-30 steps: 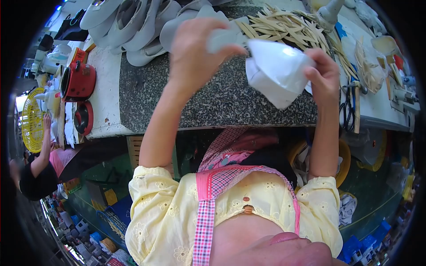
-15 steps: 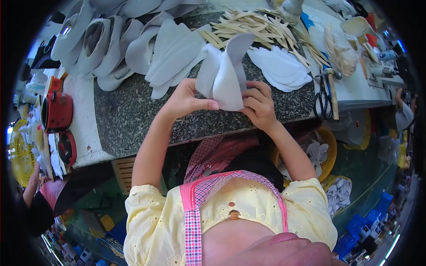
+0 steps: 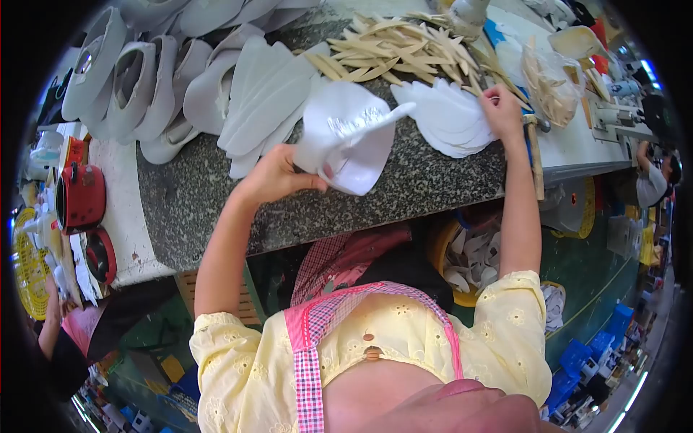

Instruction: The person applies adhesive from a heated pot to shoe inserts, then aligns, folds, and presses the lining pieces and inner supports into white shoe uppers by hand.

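Note:
My left hand (image 3: 278, 175) holds a curved white shoe-shaped piece (image 3: 346, 137) above the speckled stone slab (image 3: 289, 220), thumb near its lower edge. At the right, my right hand (image 3: 501, 114) has its fingers pinched at the right edge of a fanned stack of white flat pieces (image 3: 451, 119); whether a piece is between the fingertips is too small to tell. Left of the held piece lies a stack of larger grey-white flat pieces (image 3: 260, 97). A pile of thin beige strips (image 3: 397, 47) sits behind.
Grey shaped pieces (image 3: 133, 86) crowd the back left. A red pot (image 3: 81, 197) stands at the left. A plastic bag (image 3: 552, 83) lies at the right. Below the table edge is a yellow basket (image 3: 439, 252) of white pieces. Another person's arm (image 3: 52, 317) shows at far left.
My right hand has let go of the white shaped piece and moved right to the fanned stack. My left hand still holds the piece, now tipped over to the right.

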`<state>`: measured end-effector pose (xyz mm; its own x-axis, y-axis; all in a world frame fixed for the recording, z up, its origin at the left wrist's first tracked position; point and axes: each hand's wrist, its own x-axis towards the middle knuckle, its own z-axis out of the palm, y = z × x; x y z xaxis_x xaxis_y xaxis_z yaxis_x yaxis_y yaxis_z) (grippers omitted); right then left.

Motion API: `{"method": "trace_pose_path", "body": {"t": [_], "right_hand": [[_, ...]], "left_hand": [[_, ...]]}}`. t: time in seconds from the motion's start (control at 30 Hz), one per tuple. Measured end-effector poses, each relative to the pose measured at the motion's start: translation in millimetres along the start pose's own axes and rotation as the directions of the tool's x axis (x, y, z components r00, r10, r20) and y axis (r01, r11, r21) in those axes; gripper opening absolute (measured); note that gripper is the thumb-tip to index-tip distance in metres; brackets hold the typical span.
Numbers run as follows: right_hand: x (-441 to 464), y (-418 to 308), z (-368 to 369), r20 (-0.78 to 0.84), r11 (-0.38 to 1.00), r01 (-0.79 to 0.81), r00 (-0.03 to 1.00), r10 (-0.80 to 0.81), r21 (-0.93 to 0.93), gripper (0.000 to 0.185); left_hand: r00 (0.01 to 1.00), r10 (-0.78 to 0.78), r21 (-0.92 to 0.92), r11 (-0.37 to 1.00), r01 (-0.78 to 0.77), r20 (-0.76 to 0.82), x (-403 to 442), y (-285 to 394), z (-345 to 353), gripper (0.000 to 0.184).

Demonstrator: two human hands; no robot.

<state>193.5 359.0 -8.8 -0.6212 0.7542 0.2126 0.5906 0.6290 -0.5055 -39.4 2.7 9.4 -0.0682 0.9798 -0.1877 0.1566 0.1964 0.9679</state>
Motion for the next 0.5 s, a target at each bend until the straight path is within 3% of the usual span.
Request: {"method": "trace_pose_path", "body": {"t": [0.07, 0.1, 0.13, 0.17, 0.23, 0.3, 0.37, 0.4, 0.43, 0.5], "right_hand": [[-2.2, 5.2, -16.8, -0.142, 0.996, 0.067, 0.988, -0.059, 0.052, 0.014], [-7.4, 5.2, -29.4, -0.287, 0.979, 0.053, 0.952, -0.109, -0.197, 0.015], [-20.5, -4.8, -39.8, -0.432, 0.983, 0.062, 0.892, -0.133, -0.173, 0.014], [-30.8, -1.1, -50.1, -0.415, 0.992, 0.125, 0.901, -0.128, -0.034, 0.012], [-67.5, -71.2, -55.1, -0.264, 0.991, 0.060, 0.964, -0.027, 0.118, 0.015], [-109.8, -137.3, -38.7, 0.092, 0.819, 0.020, 0.992, -0.089, 0.573, 0.017], [-128.5, -177.9, -9.5, 0.217, 0.702, 0.251, 0.835, -0.506, 0.667, 0.017], [-131.5, -193.7, 3.7, 0.189, 0.702, 0.396, 0.779, -0.598, 0.592, 0.014], [-129.1, -202.6, 16.6, 0.170, 0.679, 0.536, 0.708, -0.685, 0.502, 0.011], [-132.4, -197.1, 44.7, 0.209, 0.704, 0.623, 0.680, -0.703, 0.341, 0.008]], "left_hand": [[0.993, 0.075, 0.077, 0.995, -0.069, -0.089, -8.9, -2.6, -4.3, 0.021], [0.980, 0.143, 0.080, 0.988, -0.132, -0.137, -14.5, -1.6, -3.8, 0.019], [0.980, 0.132, 0.096, 0.988, -0.118, -0.147, -20.8, -6.9, -3.1, 0.018], [0.980, 0.122, 0.116, 0.988, -0.104, -0.158, -24.8, -12.1, -4.2, 0.018], [0.981, 0.154, 0.074, 0.987, -0.146, -0.118, -29.3, -12.2, -4.3, 0.018], [0.980, 0.185, 0.154, 0.973, -0.173, -0.069, -33.6, -12.5, -7.4, 0.020], [0.970, 0.152, 0.121, 0.984, -0.130, -0.189, -37.3, -11.1, -3.2, 0.026], [0.938, 0.254, 0.311, 0.934, -0.174, -0.238, -38.0, -12.0, 0.9, 0.032], [0.940, 0.296, 0.365, 0.905, -0.218, -0.171, -40.0, -13.3, -0.6, 0.033], [0.935, 0.332, 0.518, 0.825, -0.226, -0.122, -43.1, -24.9, -3.4, 0.035]]}}
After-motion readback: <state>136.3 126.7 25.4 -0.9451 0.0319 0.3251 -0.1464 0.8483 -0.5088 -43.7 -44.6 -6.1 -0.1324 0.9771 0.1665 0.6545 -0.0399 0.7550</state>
